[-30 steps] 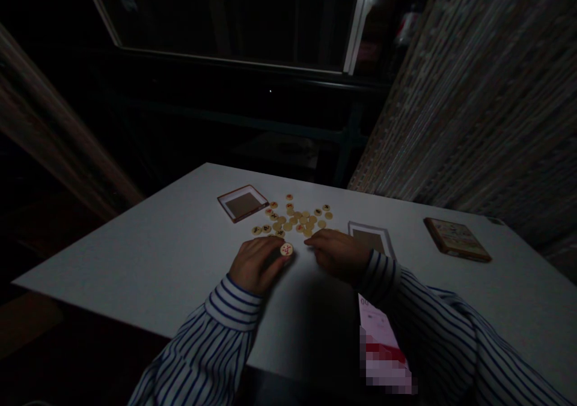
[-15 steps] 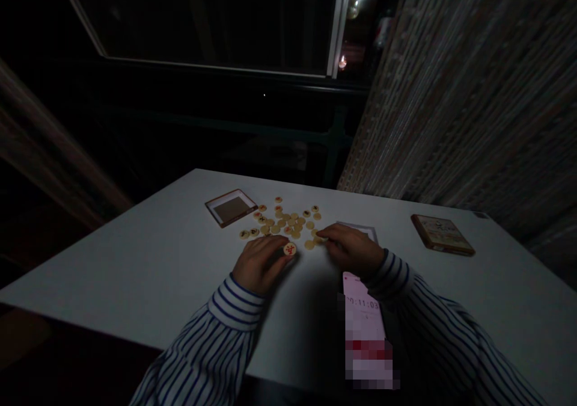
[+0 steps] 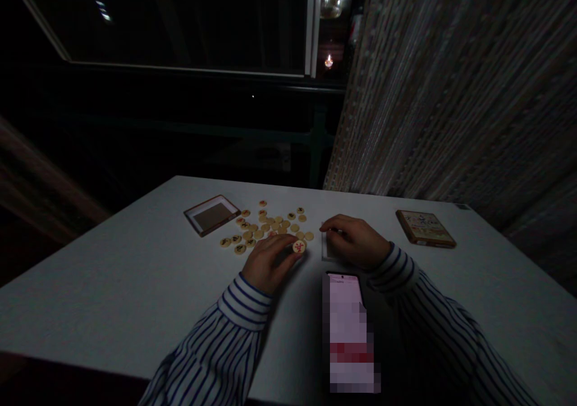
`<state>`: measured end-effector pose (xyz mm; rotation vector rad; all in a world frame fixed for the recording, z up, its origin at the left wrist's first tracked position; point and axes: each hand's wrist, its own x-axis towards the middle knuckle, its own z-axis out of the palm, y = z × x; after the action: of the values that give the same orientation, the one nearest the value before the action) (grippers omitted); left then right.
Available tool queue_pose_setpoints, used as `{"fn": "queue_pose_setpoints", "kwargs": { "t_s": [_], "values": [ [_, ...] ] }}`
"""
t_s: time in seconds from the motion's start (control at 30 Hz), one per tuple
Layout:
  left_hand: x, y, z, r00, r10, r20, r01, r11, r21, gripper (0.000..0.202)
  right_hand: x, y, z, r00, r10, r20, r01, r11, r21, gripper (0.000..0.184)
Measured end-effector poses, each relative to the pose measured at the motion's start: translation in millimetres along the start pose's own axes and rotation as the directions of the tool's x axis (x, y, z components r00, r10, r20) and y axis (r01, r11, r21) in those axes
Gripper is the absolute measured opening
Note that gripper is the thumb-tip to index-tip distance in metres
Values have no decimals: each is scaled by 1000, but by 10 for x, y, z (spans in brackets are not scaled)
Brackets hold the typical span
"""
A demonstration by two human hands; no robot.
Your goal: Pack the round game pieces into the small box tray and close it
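Observation:
My left hand pinches a Chinese chess piece between thumb and fingers, its red character facing me. Just beyond it, a loose spread of round chess pieces lies on the white table; some show red or black characters, others look blank. My right hand is over a flat, pale-edged tray, covering much of it. Its fingers are curled in, and whatever they may hold is hidden. Directly below the right hand lies a phone with a lit pink screen, partly pixelated.
An open, shallow box part with a brown rim lies left of the pieces. A decorated box rests at the right of the white table. String curtains hang behind on the right, and a dark window stands beyond.
My right hand has left the loose pieces, ending farther from them, over the tray. The left hand keeps its red-marked piece. The view has shifted to the right.

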<state>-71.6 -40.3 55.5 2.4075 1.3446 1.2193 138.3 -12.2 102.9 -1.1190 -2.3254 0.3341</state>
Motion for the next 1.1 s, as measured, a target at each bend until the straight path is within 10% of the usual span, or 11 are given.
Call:
{"fn": "queue_pose_setpoints", "kwargs": {
  "t_s": [0.6,1.1],
  "values": [
    [434,236,432,999,-22,30,26,992,-124,25,-90,256,-258,992,112,-59,-111,994,21,22],
    [326,240,831,967,-255,-1,243,919,-310,23,-58,410,-182,962,236,136,-240,971,10,18]
  ]
}}
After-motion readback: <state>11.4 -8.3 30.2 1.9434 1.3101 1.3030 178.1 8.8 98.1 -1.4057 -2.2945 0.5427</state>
